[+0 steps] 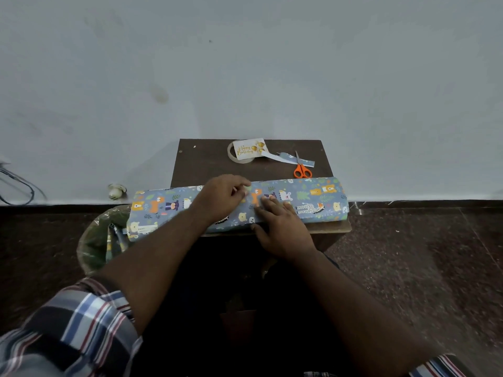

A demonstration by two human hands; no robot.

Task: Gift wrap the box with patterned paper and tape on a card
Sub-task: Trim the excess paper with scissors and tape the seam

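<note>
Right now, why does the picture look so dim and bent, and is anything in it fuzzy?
Head view: the light is low and flat, with no glare; the wide lens bows the wrapped box and the floor line; the left hand and right hand are slightly smeared, the checked sleeve near the edge more so; the card and scissors stay readable.

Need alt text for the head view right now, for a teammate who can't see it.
Both hands rest on the paper-wrapped box on a small brown table: the left hand pinches at the seam, the right hand presses flat. Behind lie a birthday card on a tape roll, orange scissors and a paper offcut.
</note>
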